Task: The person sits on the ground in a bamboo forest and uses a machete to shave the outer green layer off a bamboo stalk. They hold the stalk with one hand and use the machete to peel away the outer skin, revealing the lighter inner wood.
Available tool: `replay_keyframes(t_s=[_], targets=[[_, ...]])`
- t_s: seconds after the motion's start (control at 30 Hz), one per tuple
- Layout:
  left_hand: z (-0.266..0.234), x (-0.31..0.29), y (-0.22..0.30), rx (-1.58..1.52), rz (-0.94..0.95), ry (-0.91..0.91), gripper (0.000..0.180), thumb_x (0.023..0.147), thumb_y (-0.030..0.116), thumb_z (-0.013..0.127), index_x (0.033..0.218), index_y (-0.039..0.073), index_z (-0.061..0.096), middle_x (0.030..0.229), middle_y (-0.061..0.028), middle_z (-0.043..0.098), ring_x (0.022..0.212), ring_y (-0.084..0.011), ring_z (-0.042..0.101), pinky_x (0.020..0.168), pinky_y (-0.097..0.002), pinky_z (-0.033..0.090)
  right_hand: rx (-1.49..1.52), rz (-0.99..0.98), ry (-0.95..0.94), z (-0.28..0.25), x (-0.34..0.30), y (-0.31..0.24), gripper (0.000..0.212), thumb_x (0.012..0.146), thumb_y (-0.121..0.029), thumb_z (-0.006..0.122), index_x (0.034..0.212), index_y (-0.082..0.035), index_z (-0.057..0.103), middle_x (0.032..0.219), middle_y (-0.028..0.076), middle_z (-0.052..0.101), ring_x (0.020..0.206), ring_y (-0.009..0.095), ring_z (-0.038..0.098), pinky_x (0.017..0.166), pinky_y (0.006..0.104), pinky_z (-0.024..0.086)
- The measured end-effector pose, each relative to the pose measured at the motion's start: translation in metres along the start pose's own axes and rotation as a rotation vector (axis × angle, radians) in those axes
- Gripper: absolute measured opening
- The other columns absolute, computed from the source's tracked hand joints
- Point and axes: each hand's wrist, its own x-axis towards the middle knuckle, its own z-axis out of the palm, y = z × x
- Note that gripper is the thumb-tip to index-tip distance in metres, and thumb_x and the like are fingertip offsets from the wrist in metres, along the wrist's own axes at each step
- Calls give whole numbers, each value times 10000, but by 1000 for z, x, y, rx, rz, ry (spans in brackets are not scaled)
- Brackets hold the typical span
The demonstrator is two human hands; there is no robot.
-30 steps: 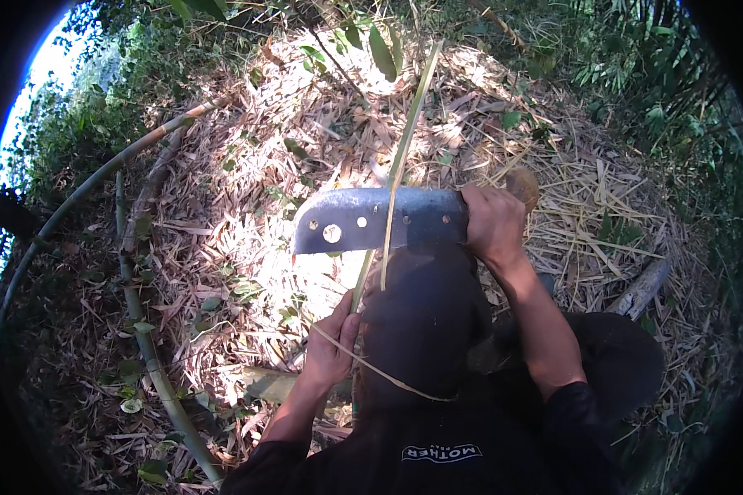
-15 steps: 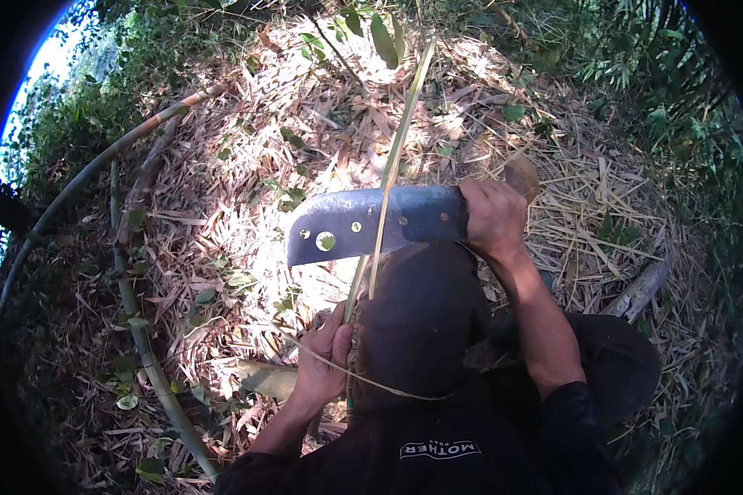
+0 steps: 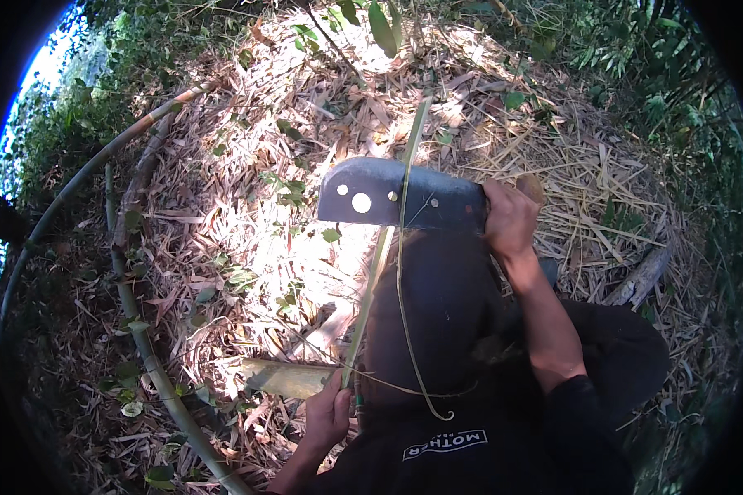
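My right hand [image 3: 512,218] is closed round the wooden handle of a broad dark cleaver [image 3: 454,205]. Its blade lies crosswise above my dark-clothed knee, blunt end to the left, with several round holes through it. Low on the left, my left hand [image 3: 328,412] pinches a green bamboo strip [image 3: 363,309] between thumb and fingers. The strip slants up from that hand and passes behind the blade. A thin sliver [image 3: 411,330] hangs over the blade's face and curls down onto my lap. Just where the edge meets the strip is hidden.
A short cut bamboo piece [image 3: 285,378] lies beside my left hand. Long bamboo poles [image 3: 153,363] curve along the left. Thin pale shavings [image 3: 586,194] are heaped at right near a log [image 3: 642,276]. Dry leaves cover the ground; green plants grow around.
My left hand has drawn down toward me with the strip. The cleaver has shifted slightly up and right, and a longer sliver now trails down over my lap.
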Motion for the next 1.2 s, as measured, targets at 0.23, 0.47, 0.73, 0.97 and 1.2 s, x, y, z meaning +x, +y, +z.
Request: replay_keyframes(t_s=[0.23,0.47,0.73,0.97,1.2], targets=[[3,-75,-53,173,-41,-6,400,961,113,467,1313,-76,491,708,-212,618,614,-291,660,564,-365,493,-148,153,24,-15,8,4,298,720,-305,757,749,-59,590,638,159,602,646,362,630,613,440,479],[-4,-46,-69,-298,-391,201,443,1003,216,465,1406,34,447,646,23,478,564,-76,416,529,-249,366,66,644,-106,-14,-6,5,254,746,-275,720,858,-49,692,704,184,664,750,383,674,700,471,510],[-18,184,8,-832,-13,10,159,998,121,368,1125,98,461,667,6,482,414,-45,345,373,-194,271,59,381,-213,-22,9,-25,402,670,-221,789,995,-59,616,872,157,675,848,372,654,737,471,502],[25,251,58,-736,150,-57,309,1053,327,401,887,92,513,631,39,453,470,-50,392,415,-210,300,-6,-51,34,-13,5,-2,492,623,-165,801,1057,-58,596,985,121,659,966,303,627,862,451,460],[29,263,66,-373,324,-26,148,994,137,499,1064,27,571,808,-58,593,698,-157,550,631,-305,440,104,-57,-86,-24,18,-9,423,749,-290,746,1053,-46,583,871,153,674,821,352,664,745,430,507]])
